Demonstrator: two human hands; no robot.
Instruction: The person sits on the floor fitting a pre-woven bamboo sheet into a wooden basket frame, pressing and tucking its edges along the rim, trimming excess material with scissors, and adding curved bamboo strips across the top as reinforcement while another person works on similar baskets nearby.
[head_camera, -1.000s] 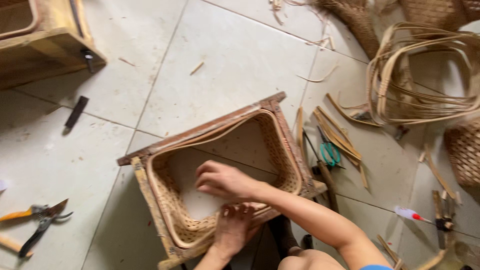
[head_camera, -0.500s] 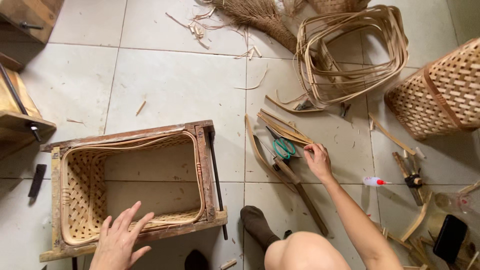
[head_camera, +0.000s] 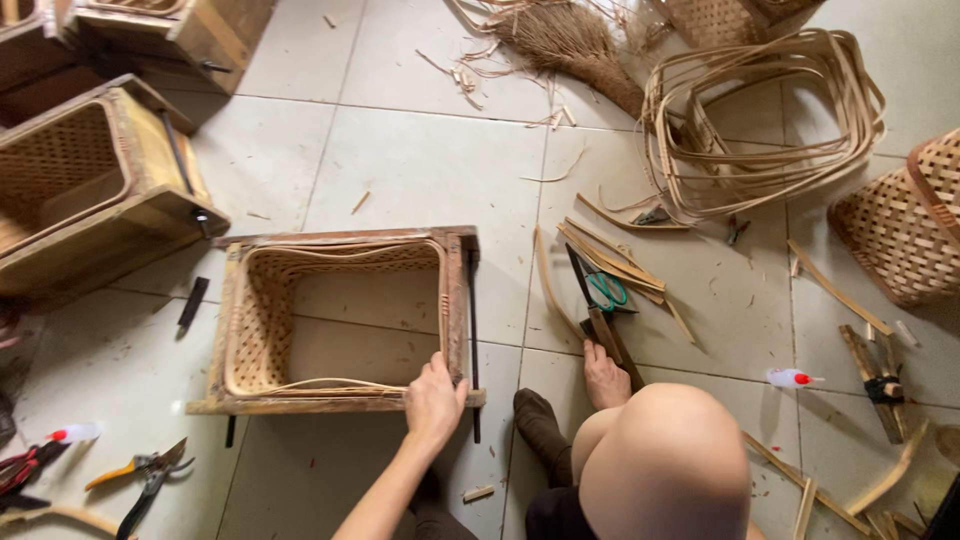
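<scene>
A wooden box frame (head_camera: 455, 300) lies on the tiled floor with a woven bamboo basket (head_camera: 262, 310) fitted inside it. My left hand (head_camera: 432, 400) grips the frame's near edge by its right corner, thumb over the top. My right hand (head_camera: 605, 375) is just past my bare knee (head_camera: 660, 460), its fingers curled over the wooden handle of a long dark knife (head_camera: 590, 300) that lies on the floor. Green-handled scissors (head_camera: 606, 290) and a bundle of bamboo strips (head_camera: 615, 262) lie beside the blade.
More wooden frames (head_camera: 100, 190) stand at the left. A coil of bamboo strips (head_camera: 760, 120), a woven basket (head_camera: 895, 225) and a broom (head_camera: 570, 40) lie at the back right. A glue bottle (head_camera: 790, 378), yellow-handled pliers (head_camera: 145, 470) and loose offcuts dot the floor.
My left hand has moved from the frame's near left side to its near right corner. My right hand has drawn back from the scissors to the knife handle. The view has shifted.
</scene>
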